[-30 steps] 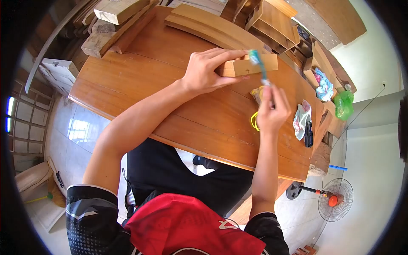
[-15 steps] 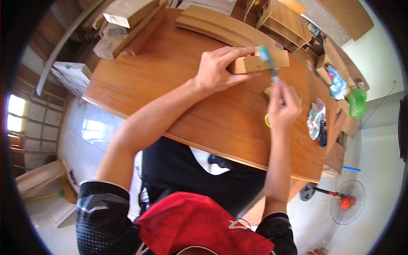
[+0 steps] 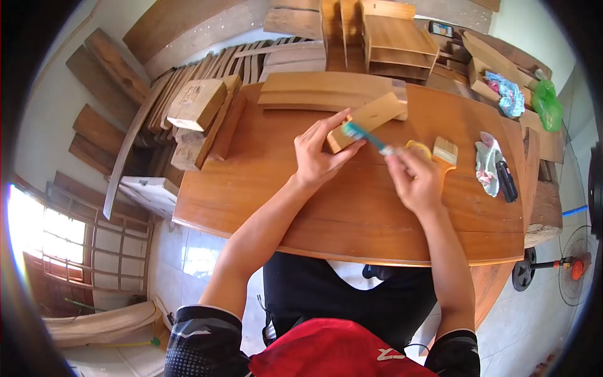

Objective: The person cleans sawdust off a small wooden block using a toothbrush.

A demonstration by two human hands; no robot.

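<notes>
My left hand (image 3: 314,154) is closed around the near end of a rectangular wooden block (image 3: 375,118), thumb on one side and fingers on the other. The block slants up to the right, over the wooden table (image 3: 352,217). In my right hand (image 3: 416,181) is a toothbrush (image 3: 372,138) with a teal head and neck, its grip inside my fingers. The bristle end overlaps the block's near end, close to my left fingertips. Just beyond my right hand lie a flat paintbrush (image 3: 446,152) with a yellow handle and a yellow ring-shaped item (image 3: 419,148), partly hidden.
A long wooden piece (image 3: 326,92) lies along the table's far edge. Wood blocks (image 3: 198,105) are stacked at the left. On the right are a crumpled plastic bag (image 3: 486,162) and a black tool (image 3: 506,181). A small wooden shelf (image 3: 402,43) stands behind; a fan (image 3: 576,269) is at lower right.
The view has shifted, bringing more of the back wall and paintbrush into sight. The block has turned from nearly level to slanting, and the toothbrush head has moved toward its left end.
</notes>
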